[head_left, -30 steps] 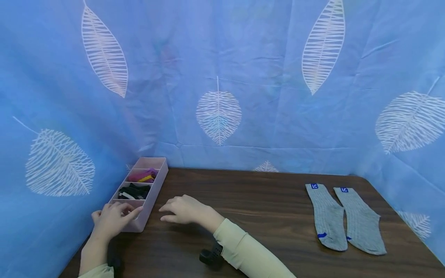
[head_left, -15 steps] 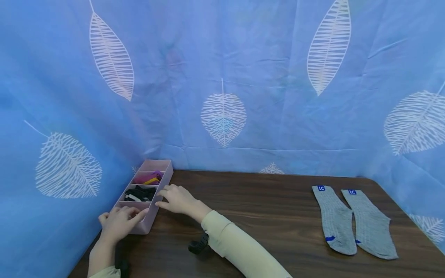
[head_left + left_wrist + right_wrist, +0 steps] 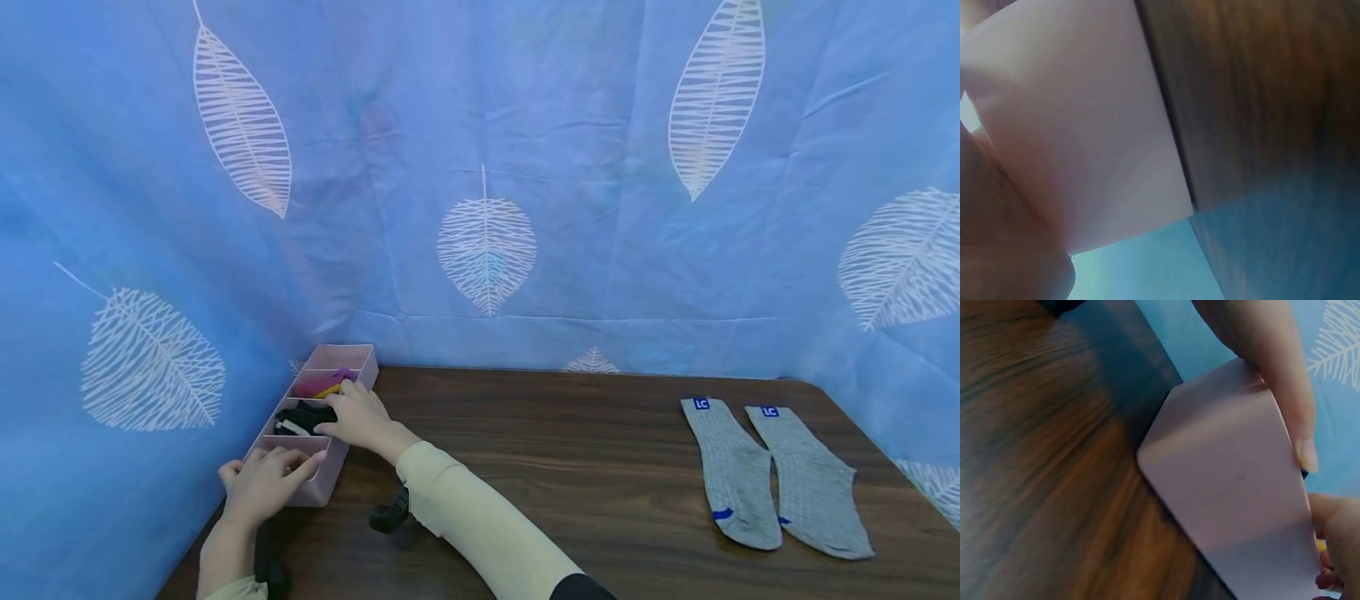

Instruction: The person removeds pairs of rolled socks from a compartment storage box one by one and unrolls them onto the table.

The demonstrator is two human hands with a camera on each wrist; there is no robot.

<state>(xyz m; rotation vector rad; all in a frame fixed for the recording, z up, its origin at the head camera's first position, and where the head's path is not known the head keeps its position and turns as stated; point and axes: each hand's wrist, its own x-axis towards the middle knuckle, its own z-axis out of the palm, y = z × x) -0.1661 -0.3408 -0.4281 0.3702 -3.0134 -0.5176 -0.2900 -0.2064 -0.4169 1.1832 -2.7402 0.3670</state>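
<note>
A long pink divided storage box [image 3: 358, 379] stands at the table's left. My left hand [image 3: 262, 485] holds its near end, fingers bent over the near compartment and thumb at the right rim; in the right wrist view that thumb [image 3: 1297, 419] lies along the rim. My right hand [image 3: 363, 418] reaches over the right wall, its spread thumb and fingers by a black folded fabric bundle [image 3: 298, 415] with a white patch. Whether they touch it cannot be seen. Behind, another compartment holds purple and yellow fabric [image 3: 322, 383].
Two grey socks [image 3: 735, 483] [image 3: 813, 492] with blue labels lie flat side by side on the right of the brown wooden table [image 3: 540, 442]. A blue leaf-print curtain [image 3: 585, 250] encloses the table's back and sides.
My right hand has moved left from over the table, across the box's right wall to the black bundle. My left hand stays on the near end. The head view has shifted slightly.
</note>
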